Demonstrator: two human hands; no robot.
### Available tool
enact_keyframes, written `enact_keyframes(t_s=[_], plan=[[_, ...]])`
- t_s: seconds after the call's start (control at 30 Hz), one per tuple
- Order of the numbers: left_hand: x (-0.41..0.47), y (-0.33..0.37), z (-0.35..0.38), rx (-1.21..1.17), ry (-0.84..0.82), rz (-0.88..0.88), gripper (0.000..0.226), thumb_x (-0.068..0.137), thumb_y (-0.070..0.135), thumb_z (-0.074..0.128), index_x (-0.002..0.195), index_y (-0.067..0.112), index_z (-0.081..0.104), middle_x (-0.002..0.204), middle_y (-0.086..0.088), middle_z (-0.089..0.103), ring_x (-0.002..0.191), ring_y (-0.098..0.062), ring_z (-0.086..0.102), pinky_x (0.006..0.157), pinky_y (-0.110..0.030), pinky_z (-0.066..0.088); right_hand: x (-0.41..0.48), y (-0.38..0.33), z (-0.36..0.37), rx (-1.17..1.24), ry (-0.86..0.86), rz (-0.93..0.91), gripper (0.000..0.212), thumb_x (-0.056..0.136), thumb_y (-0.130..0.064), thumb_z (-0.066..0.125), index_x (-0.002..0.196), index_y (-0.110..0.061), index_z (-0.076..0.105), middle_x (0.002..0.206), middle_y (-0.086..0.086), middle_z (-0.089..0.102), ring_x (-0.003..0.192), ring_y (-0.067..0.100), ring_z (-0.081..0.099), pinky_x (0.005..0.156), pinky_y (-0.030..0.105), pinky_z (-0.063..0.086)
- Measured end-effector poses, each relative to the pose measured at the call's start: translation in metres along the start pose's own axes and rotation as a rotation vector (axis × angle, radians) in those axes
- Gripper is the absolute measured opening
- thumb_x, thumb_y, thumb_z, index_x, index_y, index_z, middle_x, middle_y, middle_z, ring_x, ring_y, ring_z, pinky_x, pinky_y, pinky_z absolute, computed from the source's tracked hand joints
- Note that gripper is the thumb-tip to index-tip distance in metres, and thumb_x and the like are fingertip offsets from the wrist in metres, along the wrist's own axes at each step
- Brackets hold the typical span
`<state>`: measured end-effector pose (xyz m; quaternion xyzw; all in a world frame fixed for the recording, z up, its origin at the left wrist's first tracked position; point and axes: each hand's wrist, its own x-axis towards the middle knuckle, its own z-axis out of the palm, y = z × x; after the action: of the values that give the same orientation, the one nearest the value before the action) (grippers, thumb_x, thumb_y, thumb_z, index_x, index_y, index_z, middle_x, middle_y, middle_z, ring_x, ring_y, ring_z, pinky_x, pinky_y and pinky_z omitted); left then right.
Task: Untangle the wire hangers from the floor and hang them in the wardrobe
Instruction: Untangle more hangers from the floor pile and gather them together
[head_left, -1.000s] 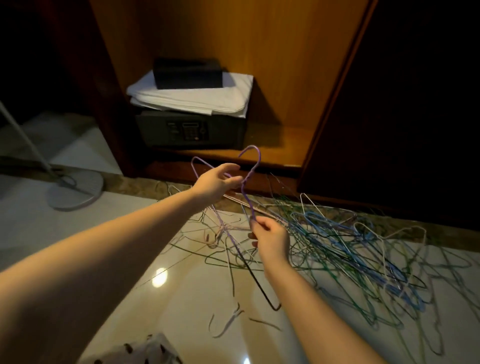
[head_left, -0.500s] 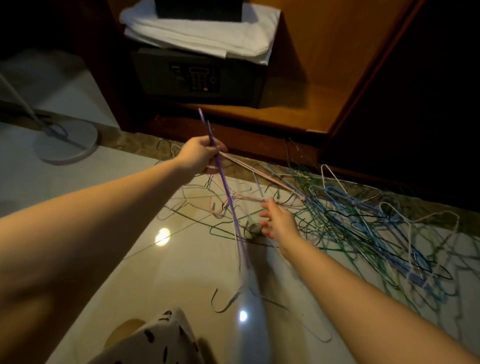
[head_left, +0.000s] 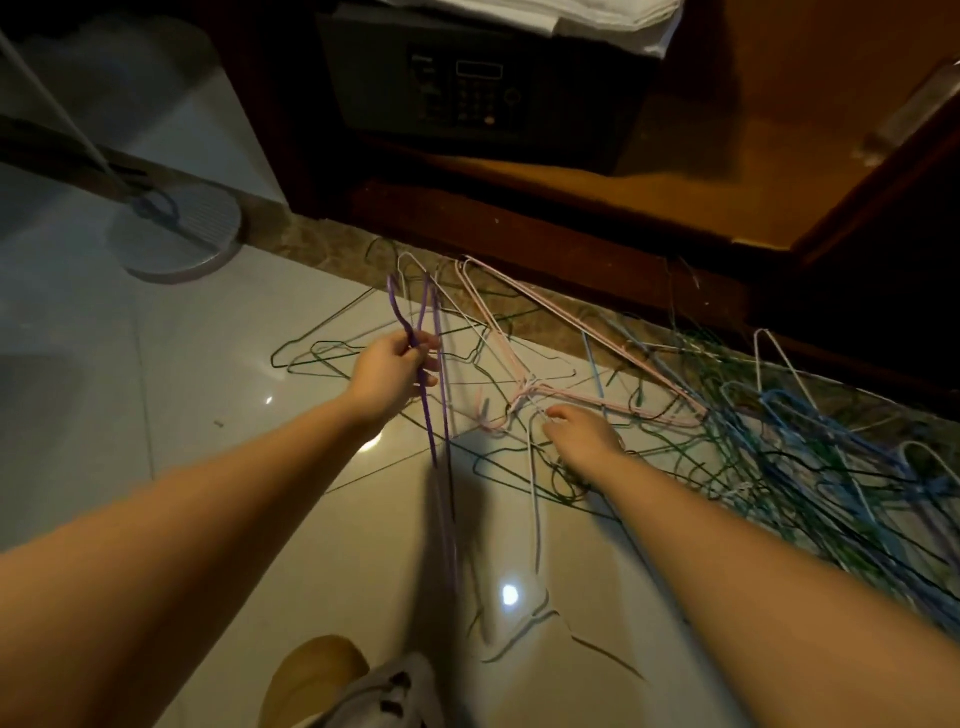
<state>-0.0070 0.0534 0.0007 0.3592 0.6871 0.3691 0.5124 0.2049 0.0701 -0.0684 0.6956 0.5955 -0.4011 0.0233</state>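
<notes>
My left hand (head_left: 390, 375) grips a purple wire hanger (head_left: 435, 441) near its hook, lifted off the floor, its body hanging down toward me. My right hand (head_left: 582, 435) is down in the tangled pile of wire hangers (head_left: 779, 447), its fingertips at the twisted neck of a pink hanger (head_left: 524, 395) and a white hanger (head_left: 535, 499). Whether they pinch a wire I cannot tell. The pile spreads green, blue, white and pink across the glossy floor, to the right. The open wardrobe (head_left: 675, 171) lies just beyond it.
A dark safe (head_left: 467, 88) with folded white cloth (head_left: 597, 21) on top sits on the wardrobe floor. A round lamp base (head_left: 176, 228) with a pole stands at left. A wooden door (head_left: 883, 171) is at right. My knee in spotted fabric (head_left: 384, 691) shows at the bottom.
My view has tilted down and moved closer. My left hand kept the purple hanger and drew it free of the pile. My right hand let go of it and reached down into the tangle.
</notes>
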Motion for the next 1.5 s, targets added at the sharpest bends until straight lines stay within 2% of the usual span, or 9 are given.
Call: enact_keyframes(t_s=[0.17,0.33,0.5,0.7,0.9,1.0,1.2,1.3,1.5], plan=[[0.008,-0.007,-0.008,0.021,0.048,0.044,0.023,0.099,0.008,0.034,0.104,0.01,0.056,0.084,-0.005,0.058,0.066,-0.013,0.054,0.063,-0.022,0.047,0.024,-0.005,0.005,-0.175,0.05,-0.062,0.046,0.094,-0.022,0.04,0.139,-0.024,0.039,0.155,-0.005,0.017,0.137,0.027,0.023,0.11,0.038,0.025],[0.004,-0.017,-0.017,0.047,0.011,0.054,0.023,0.098,0.009,0.035,0.099,0.014,0.058,0.088,-0.006,0.06,0.072,-0.014,0.057,0.065,-0.021,0.049,0.037,-0.003,0.01,-0.401,-0.018,-0.001,0.05,0.094,-0.018,0.033,0.143,-0.02,0.03,0.157,-0.009,0.005,0.137,0.027,0.017,0.109,0.045,0.026],[0.003,-0.018,-0.025,0.006,0.075,0.091,0.024,0.097,0.007,0.036,0.097,0.016,0.059,0.087,-0.005,0.061,0.068,-0.012,0.057,0.059,-0.017,0.048,0.04,0.005,0.011,-0.363,0.043,-0.048,0.044,0.092,-0.02,0.037,0.136,-0.019,0.04,0.15,-0.003,0.022,0.125,0.028,0.034,0.102,0.042,0.037],[-0.01,-0.017,-0.027,0.001,0.151,0.187,0.022,0.097,0.009,0.039,0.096,0.016,0.059,0.084,-0.003,0.061,0.072,-0.01,0.056,0.058,-0.012,0.048,0.03,0.009,-0.003,-0.357,0.192,-0.162,0.027,0.092,-0.022,0.046,0.117,-0.025,0.057,0.12,0.003,0.056,0.115,0.026,0.043,0.093,0.036,0.038],[-0.02,-0.014,-0.029,-0.037,0.172,0.198,0.023,0.097,0.01,0.039,0.091,0.022,0.058,0.085,-0.001,0.059,0.072,-0.01,0.055,0.062,-0.017,0.047,0.018,-0.003,-0.01,-0.321,0.209,-0.255,0.023,0.092,-0.017,0.046,0.104,-0.024,0.064,0.11,0.004,0.062,0.111,0.025,0.047,0.093,0.035,0.04],[-0.023,-0.014,-0.027,-0.053,0.151,0.195,0.02,0.096,0.008,0.04,0.094,0.015,0.058,0.083,-0.003,0.058,0.069,-0.011,0.053,0.058,-0.013,0.047,0.014,-0.007,-0.011,-0.33,0.219,-0.249,0.026,0.09,-0.018,0.051,0.115,-0.024,0.055,0.118,0.004,0.057,0.117,0.025,0.041,0.096,0.037,0.038],[-0.02,-0.016,-0.024,-0.065,0.107,0.179,0.016,0.095,0.012,0.042,0.092,0.012,0.057,0.085,-0.001,0.058,0.075,-0.01,0.056,0.068,-0.021,0.049,0.016,0.007,0.003,-0.464,-0.005,-0.12,0.05,0.089,-0.02,0.053,0.136,-0.024,0.037,0.137,0.007,0.043,0.125,0.031,0.038,0.1,0.043,0.037],[-0.019,-0.016,-0.025,-0.08,0.129,0.17,0.014,0.095,0.011,0.043,0.095,0.009,0.057,0.085,-0.001,0.059,0.074,-0.011,0.057,0.066,-0.019,0.05,0.018,0.016,0.011,-0.515,-0.044,-0.094,0.045,0.088,-0.023,0.051,0.132,-0.02,0.039,0.132,0.01,0.049,0.119,0.033,0.045,0.097,0.043,0.04],[-0.016,-0.02,-0.031,-0.109,0.12,0.157,0.014,0.094,0.007,0.043,0.094,0.006,0.057,0.084,-0.002,0.057,0.072,-0.01,0.054,0.062,-0.015,0.048,0.021,0.024,0.007,-0.414,0.158,-0.192,0.02,0.096,-0.019,0.041,0.109,-0.016,0.056,0.103,0.012,0.065,0.094,0.033,0.057,0.075,0.036,0.042]])
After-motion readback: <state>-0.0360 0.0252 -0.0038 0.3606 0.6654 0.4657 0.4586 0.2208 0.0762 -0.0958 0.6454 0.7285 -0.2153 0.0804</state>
